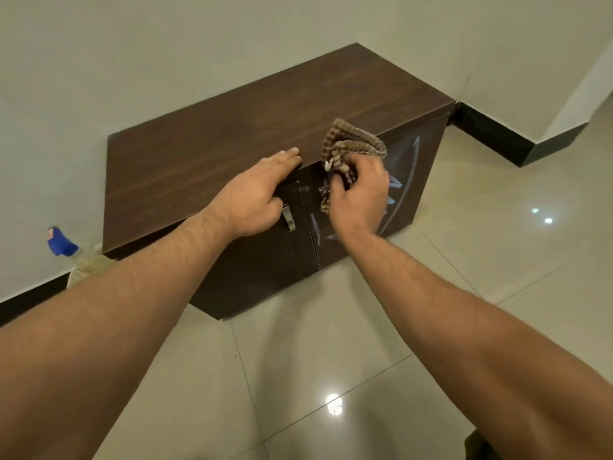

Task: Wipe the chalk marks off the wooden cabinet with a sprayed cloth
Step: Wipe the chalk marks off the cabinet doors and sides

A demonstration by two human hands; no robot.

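The left hand [262,190] is lying flat on the front edge of the wooden cabinet [232,127], fingers stretched toward the right hand and thumb hanging over the left door. Just below that hand a metal handle [289,220] is showing. The right hand [356,197] is bunching a striped brown cloth [351,146] and pressing it against the top of the right door, close beside the left fingertips. Pale chalk marks [403,161] are showing on the door to the right of and below the right hand. Far to the left of the left forearm, a spray bottle [66,250] with a blue head is standing on the tiled floor [464,260] against the wall.
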